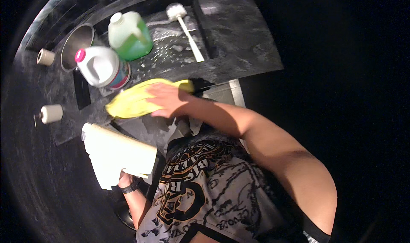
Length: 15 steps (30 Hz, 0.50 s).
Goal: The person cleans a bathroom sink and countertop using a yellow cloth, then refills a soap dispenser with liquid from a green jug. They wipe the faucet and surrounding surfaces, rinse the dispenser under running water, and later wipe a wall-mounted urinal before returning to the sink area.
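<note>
My right hand point(168, 100) lies with spread fingers on a yellow cloth point(134, 100), pressing it along the front edge of the dark countertop point(256, 47). The cloth is bunched and slightly blurred. My left hand point(126, 179) is mostly hidden under a bright white roll point(118, 150), apparently paper towel, which it holds below the counter's left front. A loose sheet hangs from the roll. Just beyond the cloth stands a white plastic jug point(99, 66) with a pink cap and a coloured label. Behind it is a clear jug point(131, 37) of green liquid with a white cap.
A dark rectangular sink point(163, 54) holds foam and drops. A white toilet brush point(189, 36) lies across it. On the left are a metal bowl point(77, 46), a beige cylinder point(45, 57) and a white pump dispenser point(52, 113). A dark rounded object point(125, 214) sits low beside my left forearm.
</note>
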### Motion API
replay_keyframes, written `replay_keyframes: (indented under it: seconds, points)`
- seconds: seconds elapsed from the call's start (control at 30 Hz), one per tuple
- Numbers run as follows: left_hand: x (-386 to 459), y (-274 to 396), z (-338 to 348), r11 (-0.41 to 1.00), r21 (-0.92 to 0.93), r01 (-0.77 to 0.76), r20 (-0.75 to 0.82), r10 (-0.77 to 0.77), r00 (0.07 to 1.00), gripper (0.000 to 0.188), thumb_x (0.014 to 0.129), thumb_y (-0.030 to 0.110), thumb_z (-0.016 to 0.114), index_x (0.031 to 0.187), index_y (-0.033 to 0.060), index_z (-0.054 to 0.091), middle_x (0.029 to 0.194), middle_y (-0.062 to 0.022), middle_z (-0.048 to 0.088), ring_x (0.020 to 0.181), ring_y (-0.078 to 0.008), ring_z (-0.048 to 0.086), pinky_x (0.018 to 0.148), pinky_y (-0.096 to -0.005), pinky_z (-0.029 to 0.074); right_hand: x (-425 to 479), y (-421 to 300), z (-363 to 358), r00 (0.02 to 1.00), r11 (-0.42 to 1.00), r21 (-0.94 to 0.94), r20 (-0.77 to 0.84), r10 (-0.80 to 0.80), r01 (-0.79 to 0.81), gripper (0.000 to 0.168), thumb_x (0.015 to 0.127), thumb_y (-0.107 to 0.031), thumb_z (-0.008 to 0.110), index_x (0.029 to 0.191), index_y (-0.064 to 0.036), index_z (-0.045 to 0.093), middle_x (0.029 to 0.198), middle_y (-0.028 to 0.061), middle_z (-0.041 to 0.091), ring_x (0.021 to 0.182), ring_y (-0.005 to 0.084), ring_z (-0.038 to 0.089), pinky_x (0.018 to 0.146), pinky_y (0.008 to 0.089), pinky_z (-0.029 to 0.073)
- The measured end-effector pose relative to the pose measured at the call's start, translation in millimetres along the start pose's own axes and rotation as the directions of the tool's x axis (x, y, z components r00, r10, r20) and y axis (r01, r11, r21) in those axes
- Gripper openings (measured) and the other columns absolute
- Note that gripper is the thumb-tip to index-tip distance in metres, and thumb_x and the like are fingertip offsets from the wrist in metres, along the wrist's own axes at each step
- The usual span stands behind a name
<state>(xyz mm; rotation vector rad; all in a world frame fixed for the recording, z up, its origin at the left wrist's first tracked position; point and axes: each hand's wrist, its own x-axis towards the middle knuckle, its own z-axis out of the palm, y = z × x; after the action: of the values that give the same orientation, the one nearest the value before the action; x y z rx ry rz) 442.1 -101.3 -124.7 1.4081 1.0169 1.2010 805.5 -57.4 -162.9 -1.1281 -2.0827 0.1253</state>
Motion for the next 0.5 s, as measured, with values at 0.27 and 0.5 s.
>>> replay_keyframes:
  seconds: [0.27,0.5]
  points:
    - [71.4,9.9,160.4,0.995,0.044,-0.086,0.231,0.073,0.970,0.046,0.093,0.017,0.067,0.132,-0.0019,0.051,0.123,-0.0153,0.061,0.109,-0.0262,0.061,0.093,-0.0387,0.053,-301.6,181.2,-207.3,0.583,0.400,-0.498,-0.293,0.758,-0.770,0.064,0.098,-0.057,0.045,0.149,-0.018,0.046,0.159,0.0229,0.029,0.150,0.0378,0.022,0.121,0.0544,0.016]
    - [164.4,5.2,343.3,0.973,0.162,-0.162,0.325,0.103,0.940,0.044,0.094,0.016,0.066,0.132,-0.0020,0.052,0.123,-0.0156,0.062,0.108,-0.0267,0.061,0.093,-0.0388,0.053,-265.3,382.3,-347.1,0.287,0.136,-0.348,-0.430,0.856,-0.928,0.096,0.087,-0.080,0.042,0.156,-0.014,0.033,0.162,0.0241,0.022,0.151,0.0396,0.017,0.120,0.0581,0.013]
